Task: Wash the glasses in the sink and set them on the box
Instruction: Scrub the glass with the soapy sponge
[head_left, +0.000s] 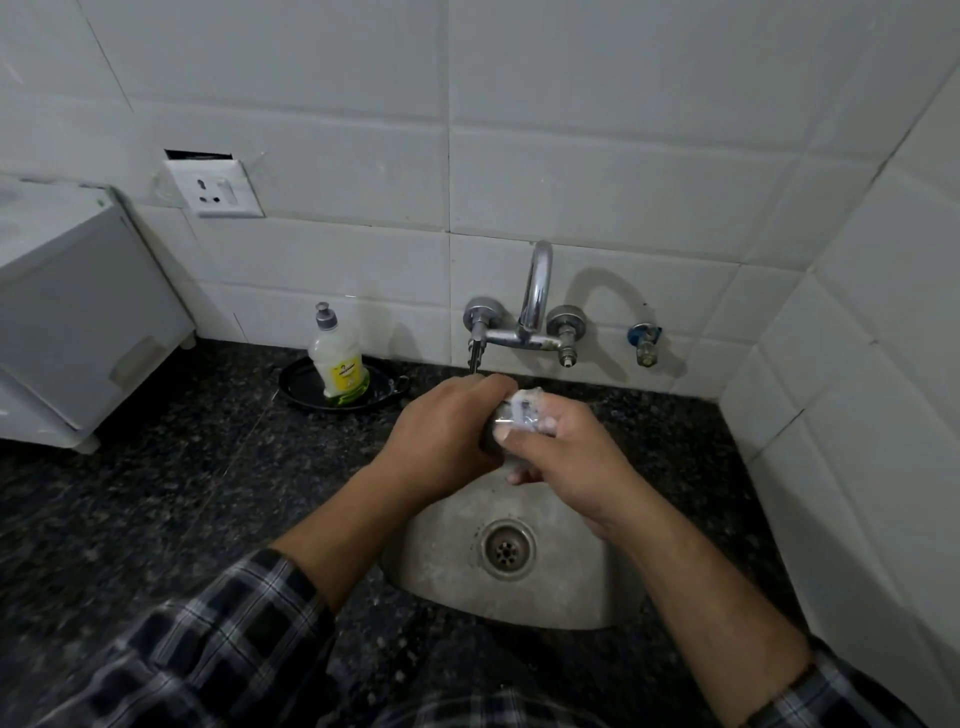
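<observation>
A clear glass (519, 411) is held over the steel sink (447, 551), below the tap (535, 296). My left hand (447, 431) wraps around its left side. My right hand (561, 452) grips its right side, thumb on top and fingers underneath. Most of the glass is hidden by the two hands; only a wet, shiny patch shows between them. The white box (78, 291) stands on the counter at the far left, well apart from both hands.
A dish soap bottle (336, 358) stands in a black dish (298, 382) left of the tap. The dark granite counter (156, 493) surrounds the sink. Tiled walls close in behind and on the right. A wall socket (214, 188) sits above the box.
</observation>
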